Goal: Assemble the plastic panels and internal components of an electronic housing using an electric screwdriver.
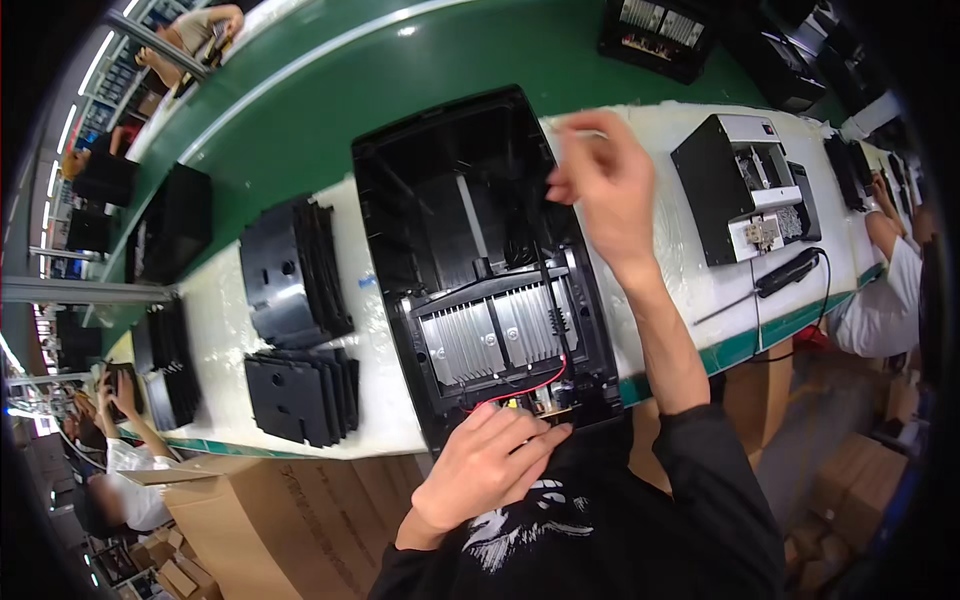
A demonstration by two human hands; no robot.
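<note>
A black plastic housing, like a speaker cabinet [400, 215], lies open in front of me. Across its nearer part sits a panel with two silver finned heat sinks [460, 345]. A black cable [548, 290] runs lengthwise inside, and a thin red wire [540, 385] curves below the fins. At the near end, my left hand [490, 455] is closed, fingers together, on the edge of a small circuit board [553, 407], partly hidden by the hand. My right hand [608, 185] hovers by the housing's right rim with bent fingers, blurred by motion; whether it holds anything is unclear.
Stacks of black plates [290, 280] and smaller black panels [300, 395] lie left on the white-covered bench. At right stand a black-and-silver box machine [740, 185] and a corded black hand tool [790, 272]. Cardboard boxes [290, 520] stand below. Other people work at both sides.
</note>
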